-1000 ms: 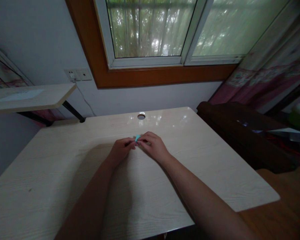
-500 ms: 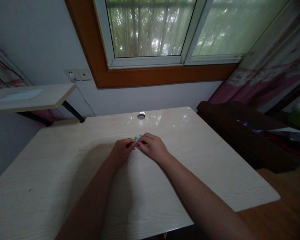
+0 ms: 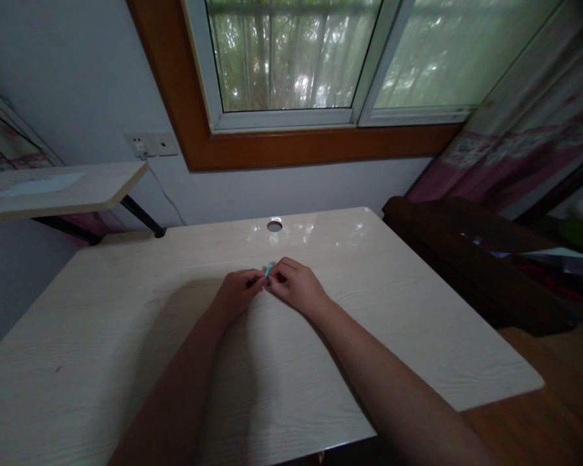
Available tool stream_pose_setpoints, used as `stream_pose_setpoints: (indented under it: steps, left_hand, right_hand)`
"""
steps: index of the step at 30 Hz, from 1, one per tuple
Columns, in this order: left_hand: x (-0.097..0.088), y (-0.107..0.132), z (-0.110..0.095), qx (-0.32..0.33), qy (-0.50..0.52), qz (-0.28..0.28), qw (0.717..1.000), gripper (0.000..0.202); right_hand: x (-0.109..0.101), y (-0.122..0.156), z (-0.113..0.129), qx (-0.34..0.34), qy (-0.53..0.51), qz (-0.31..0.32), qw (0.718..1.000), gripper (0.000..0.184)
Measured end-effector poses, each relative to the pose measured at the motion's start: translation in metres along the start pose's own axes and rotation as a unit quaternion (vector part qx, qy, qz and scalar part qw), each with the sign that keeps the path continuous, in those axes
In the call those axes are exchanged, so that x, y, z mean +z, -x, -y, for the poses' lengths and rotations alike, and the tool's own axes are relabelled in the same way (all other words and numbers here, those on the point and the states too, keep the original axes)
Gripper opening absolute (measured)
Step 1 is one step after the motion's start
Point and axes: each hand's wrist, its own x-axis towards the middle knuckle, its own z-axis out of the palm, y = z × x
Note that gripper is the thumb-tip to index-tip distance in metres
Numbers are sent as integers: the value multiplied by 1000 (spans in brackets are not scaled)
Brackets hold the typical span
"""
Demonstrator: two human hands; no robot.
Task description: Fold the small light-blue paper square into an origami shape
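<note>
A small turquoise piece (image 3: 269,269), too little of it showing to tell its kind, is pinched between my two hands above the pale wood-grain desk (image 3: 418,310). My left hand (image 3: 238,291) is closed, with thumb and fingertips on the near left end of the piece. From the other side my right hand (image 3: 296,283) grips it, also in a closed pinch. The fingertips of both hands nearly meet and cover most of the piece.
Beyond my hands the desk has a round cable hole (image 3: 274,226). At left stands a raised shelf (image 3: 121,178) on black legs, with a sheet on it. A dark brown piece of furniture (image 3: 447,259) adjoins the right side. A window and wall socket are behind.
The visible part of the turquoise piece looks narrower and slightly turned between the fingertips. Both hands stay in nearly the same place.
</note>
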Motion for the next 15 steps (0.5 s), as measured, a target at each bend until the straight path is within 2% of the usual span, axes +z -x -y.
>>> stream_pose_setpoints:
  steps: [15]
  left_hand:
    - [0, 1, -3, 4, -6, -14, 1000, 17]
  right_hand:
    - [1, 0, 0, -3, -21, 0, 1000, 4]
